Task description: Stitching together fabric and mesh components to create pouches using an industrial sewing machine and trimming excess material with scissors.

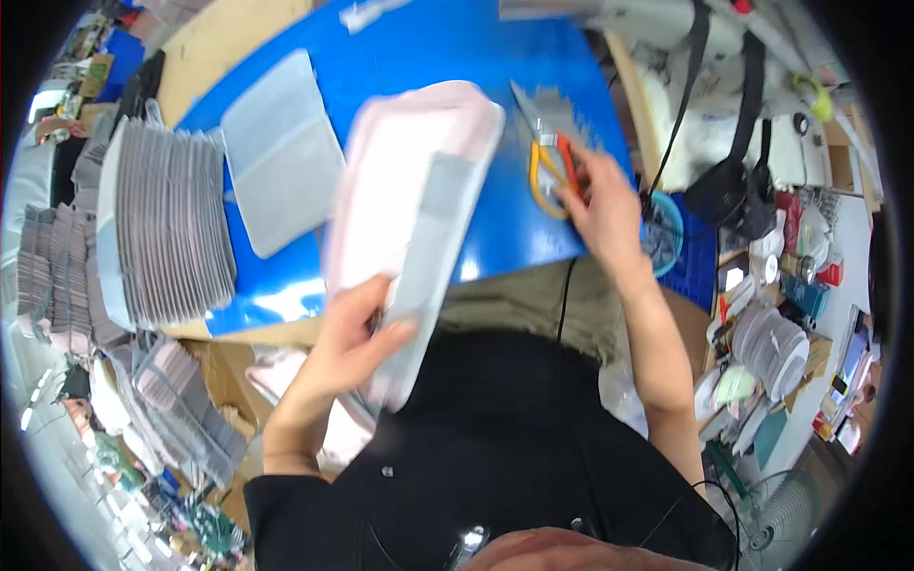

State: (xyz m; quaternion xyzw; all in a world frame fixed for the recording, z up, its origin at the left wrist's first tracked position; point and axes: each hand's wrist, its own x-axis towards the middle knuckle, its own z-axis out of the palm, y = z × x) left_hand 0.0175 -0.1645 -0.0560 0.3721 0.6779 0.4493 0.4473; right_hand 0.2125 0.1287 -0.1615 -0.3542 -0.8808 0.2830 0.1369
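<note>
Left hand (357, 341): closed on the lower part of a pink-and-grey panel (381, 200), thumb laid over its grey strip. The panel, blurred, slants up and away from this hand, its far end ahead and to the right; its near end runs down past the thumb toward the black shirt (505, 419).

Right hand (605, 205): fingers and thumb at the handles of one pair of scissors (546, 171), one handle red, one orange-yellow. Blades point ahead and leftward of this hand; the orange-yellow loop lies just left of the fingertips. Whether the grip is firm cannot be told.

Bench (428, 48): blue top, reaching ahead of both hands and between them.

Grey sheet (283, 157): one, rounded corners, flat on the bench, ahead and left of the left hand, partly behind the pink-and-grey panel.

Stack of grey panels (176, 228): one, many layers on edge, left of the left hand and beyond the grey sheet.

Round blue container (678, 233): one, just right of the right hand.

Black bag (728, 198): one, farther right of the right hand, beyond the container.
</note>
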